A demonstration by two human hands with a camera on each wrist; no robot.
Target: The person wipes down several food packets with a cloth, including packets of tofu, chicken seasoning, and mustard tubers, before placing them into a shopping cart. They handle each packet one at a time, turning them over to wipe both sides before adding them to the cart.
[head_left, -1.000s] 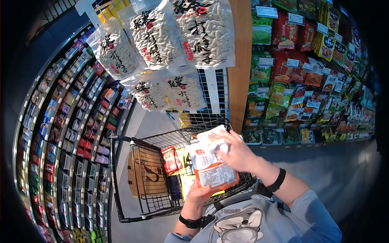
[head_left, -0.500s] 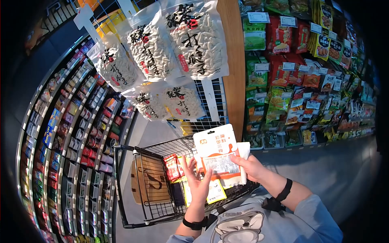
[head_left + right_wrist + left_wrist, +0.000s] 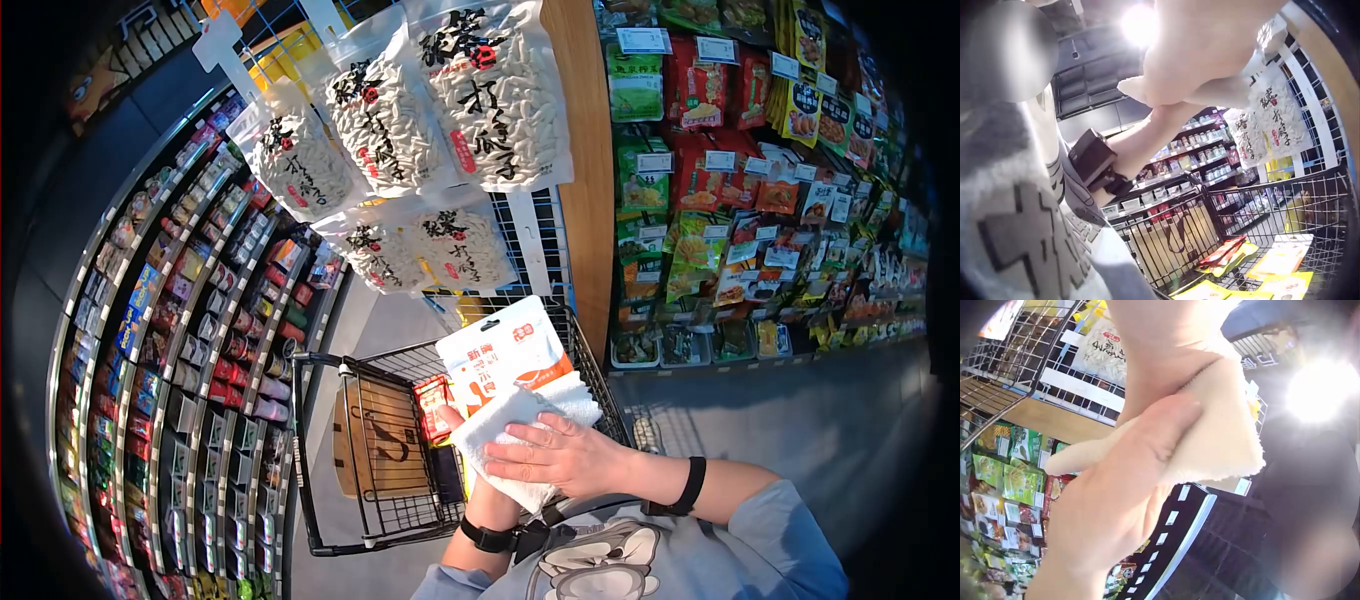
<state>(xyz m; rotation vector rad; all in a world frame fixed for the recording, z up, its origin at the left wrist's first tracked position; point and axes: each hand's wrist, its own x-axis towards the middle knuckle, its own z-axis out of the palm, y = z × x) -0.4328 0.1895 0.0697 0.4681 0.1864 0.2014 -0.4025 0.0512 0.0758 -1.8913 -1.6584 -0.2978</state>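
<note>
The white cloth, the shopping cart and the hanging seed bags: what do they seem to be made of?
White cloth: soft, matte fabric, probably terry, given its fuzzy edge.
Shopping cart: dark, probably coated metal, judging by its thin wire grid.
Hanging seed bags: glossy plastic film, apparently, as the contents show through.

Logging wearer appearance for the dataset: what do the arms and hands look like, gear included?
Bare left hand and right hand, no gloves. Narrow black left wristband with a boxy black module; matching black right wristband. Short, light grey-blue fabric sleeves.
</note>
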